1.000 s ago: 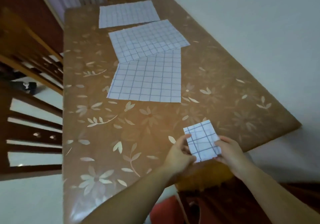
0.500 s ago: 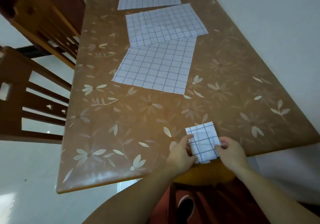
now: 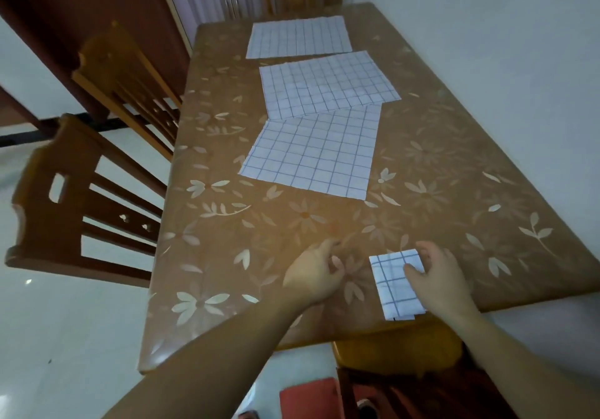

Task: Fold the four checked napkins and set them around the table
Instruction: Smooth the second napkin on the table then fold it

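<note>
Floral table [image 3: 454, 191]: right hand [image 3: 436, 275] presses folded napkin [image 3: 394, 285], left hand [image 3: 316, 272] loose, empty.

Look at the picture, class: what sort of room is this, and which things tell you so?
Most likely a home dining room: a long table under a flowered cover, wooden chairs drawn up along its side, and checked napkins laid out on it.

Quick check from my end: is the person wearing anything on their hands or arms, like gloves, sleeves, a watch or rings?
No. The left hand and right hand are both bare, with no gloves. Both forearms are uncovered as far back as the frame shows, so any sleeves end out of view. No watch, bracelet or strap shows at either wrist, and I can see no rings, though the fingers are slightly blurred.
</note>
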Available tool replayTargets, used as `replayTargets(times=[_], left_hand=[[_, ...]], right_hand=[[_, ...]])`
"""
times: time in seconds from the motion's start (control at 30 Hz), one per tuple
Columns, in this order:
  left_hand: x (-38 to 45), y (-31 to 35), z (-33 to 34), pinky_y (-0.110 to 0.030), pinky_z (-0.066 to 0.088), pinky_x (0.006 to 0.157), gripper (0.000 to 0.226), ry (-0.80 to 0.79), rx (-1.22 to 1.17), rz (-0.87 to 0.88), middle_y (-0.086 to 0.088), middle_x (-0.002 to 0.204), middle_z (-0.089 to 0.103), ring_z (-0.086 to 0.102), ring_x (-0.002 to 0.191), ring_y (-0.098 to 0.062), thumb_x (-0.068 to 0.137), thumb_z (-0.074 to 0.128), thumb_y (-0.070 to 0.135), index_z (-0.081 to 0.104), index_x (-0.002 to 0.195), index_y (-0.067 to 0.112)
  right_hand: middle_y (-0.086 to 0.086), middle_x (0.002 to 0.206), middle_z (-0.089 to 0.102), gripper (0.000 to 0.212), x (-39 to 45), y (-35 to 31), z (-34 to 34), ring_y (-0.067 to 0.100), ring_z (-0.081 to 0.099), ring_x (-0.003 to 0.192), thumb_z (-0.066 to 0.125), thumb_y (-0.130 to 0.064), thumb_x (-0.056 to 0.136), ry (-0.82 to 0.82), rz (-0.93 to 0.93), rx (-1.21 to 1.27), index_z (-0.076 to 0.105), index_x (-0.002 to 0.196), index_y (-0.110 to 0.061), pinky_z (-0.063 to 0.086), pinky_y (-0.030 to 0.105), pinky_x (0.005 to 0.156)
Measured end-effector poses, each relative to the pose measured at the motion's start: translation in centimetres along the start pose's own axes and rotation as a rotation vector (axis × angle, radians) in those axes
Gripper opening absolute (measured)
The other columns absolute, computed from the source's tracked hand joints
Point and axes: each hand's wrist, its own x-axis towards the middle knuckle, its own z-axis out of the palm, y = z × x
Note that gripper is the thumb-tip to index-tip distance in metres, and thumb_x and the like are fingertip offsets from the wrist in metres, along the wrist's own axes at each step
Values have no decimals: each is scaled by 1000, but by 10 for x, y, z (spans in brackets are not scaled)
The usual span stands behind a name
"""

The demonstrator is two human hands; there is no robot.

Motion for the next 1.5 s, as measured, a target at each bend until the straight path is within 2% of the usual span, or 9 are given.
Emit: replayTargets(times=[0.1, 0.2, 0.27, 0.4, 0.57, 0.73, 1.0, 1.23, 1.5], left_hand=[[0, -19, -56, -37, 50, 93, 58, 39, 120, 57, -1, 136, 53, 56, 119, -24, 90, 56, 36, 36, 144, 34], [-4, -44, -111, -40, 49, 97, 59, 85, 186, 102, -3, 143, 49, 54, 124, -24, 89, 57, 40, 36, 144, 35], [-11, -63, -147, -41, 50, 97, 61, 120, 219, 147, -2, 144, 48, 53, 125, -24, 87, 58, 39, 37, 144, 34], [-28, -105, -214, -43, 51, 95, 59, 174, 261, 218, 0, 141, 49, 53, 124, -24, 89, 56, 38, 37, 144, 35], [-34, -140, -277, -43, 54, 93, 60, 213, 315, 261, 2, 144, 49, 54, 122, -22, 88, 59, 44, 37, 144, 36], [-11, -154, -318, -44, 50, 99, 58, 230, 367, 307, 1, 146, 47, 48, 130, -22, 89, 55, 44, 41, 143, 32], [52, -156, -328, -45, 43, 108, 56, 202, 484, 261, -1, 151, 44, 42, 137, -26, 91, 52, 52, 41, 143, 35], [158, -149, -295, -45, 37, 109, 58, 114, 494, 250, 1, 149, 43, 40, 136, -26, 92, 50, 51, 38, 145, 32], [273, -144, -221, -47, 17, 120, 68, -85, 485, 252, 1, 163, 19, 13, 151, -21, 96, 40, 59, 21, 154, 28]], right_hand=[[4, 131, 50, 48, -8, -47, 4, 23, 52, 117, 63, -24, 89, -3, -106, -24, 49, 135, -18, 46, 37, 92], [2, 129, 51, 47, -19, -99, 15, 17, 54, 109, 62, -25, 88, 44, -185, -44, 51, 133, -19, 46, 31, 88], [2, 129, 53, 46, -30, -132, 26, 16, 55, 106, 63, -25, 86, 78, -217, -71, 53, 131, -19, 48, 32, 88], [5, 132, 55, 48, -58, -197, 55, 24, 53, 121, 64, -28, 85, 150, -223, -123, 54, 130, -17, 47, 40, 97], [5, 136, 51, 50, -72, -257, 71, 23, 59, 111, 63, -32, 88, 184, -197, -157, 51, 134, -17, 46, 36, 92], [3, 139, 49, 52, -54, -288, 74, 24, 51, 125, 62, -34, 87, 225, -188, -250, 50, 135, -19, 45, 38, 98], [3, 142, 47, 57, 14, -289, 86, 23, 49, 127, 56, -46, 89, 168, -149, -338, 45, 138, -20, 43, 42, 102], [1, 143, 46, 60, 131, -257, 96, 23, 51, 124, 53, -52, 90, 70, -136, -352, 43, 140, -21, 43, 43, 102], [2, 155, 33, 77, 245, -202, 117, 25, 34, 140, 46, -65, 87, -46, -105, -460, 29, 149, -21, 32, 48, 110]])
